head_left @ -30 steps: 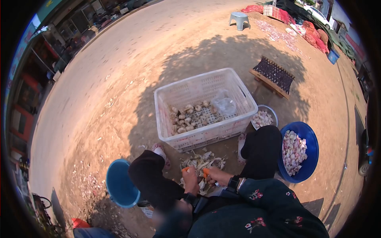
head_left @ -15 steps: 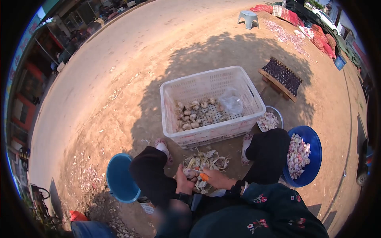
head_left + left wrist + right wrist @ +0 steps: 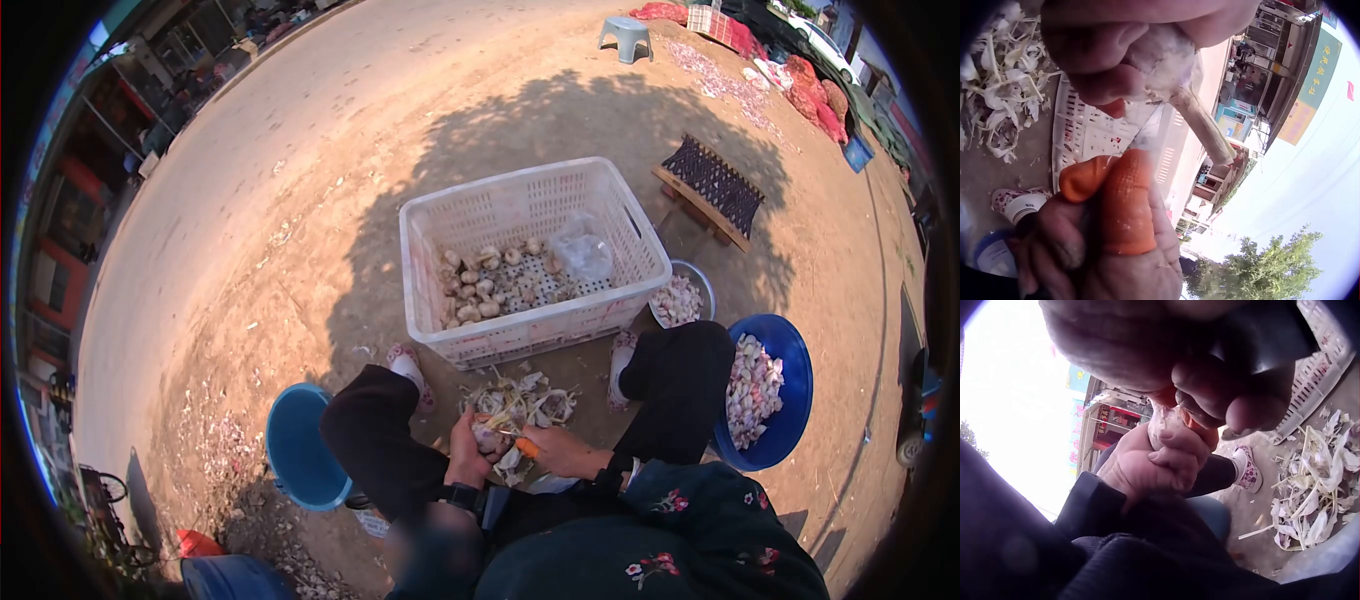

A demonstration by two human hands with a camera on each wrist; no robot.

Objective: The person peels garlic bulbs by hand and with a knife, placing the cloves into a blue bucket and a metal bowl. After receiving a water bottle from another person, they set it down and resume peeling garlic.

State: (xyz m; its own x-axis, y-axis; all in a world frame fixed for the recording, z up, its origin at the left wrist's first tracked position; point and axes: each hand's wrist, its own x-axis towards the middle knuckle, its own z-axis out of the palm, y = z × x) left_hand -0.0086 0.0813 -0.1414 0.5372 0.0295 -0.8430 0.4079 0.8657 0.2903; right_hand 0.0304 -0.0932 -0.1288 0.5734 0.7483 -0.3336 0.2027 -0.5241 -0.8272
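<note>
My left hand [image 3: 465, 455] grips a garlic bulb [image 3: 1163, 59] with its stiff dry stem [image 3: 1207, 128] sticking out. Close beside it, my right hand [image 3: 568, 453] wears orange finger covers [image 3: 1129, 200] on thumb and forefinger. Those fingers pinch a small knife, whose blade [image 3: 1149, 131] points at the bulb's stem end in the left wrist view; its handle is hidden in the hand. Both hands are between the knees, over a pile of garlic skins and stems [image 3: 1316, 494] on the ground.
A white plastic crate [image 3: 535, 335] with garlic bulbs [image 3: 480, 290] and a clear bag [image 3: 583, 250] stands ahead. A blue basin [image 3: 795, 400] and a metal bowl [image 3: 708, 290] of cloves lie right. A blue bucket [image 3: 290, 470] is left, a low woven stool [image 3: 712, 185] beyond the crate.
The left hand has turned and moved slightly forward with the bulb. The right hand has shifted right, its orange-covered fingers still beside the bulb. The head view has swung slightly.
</note>
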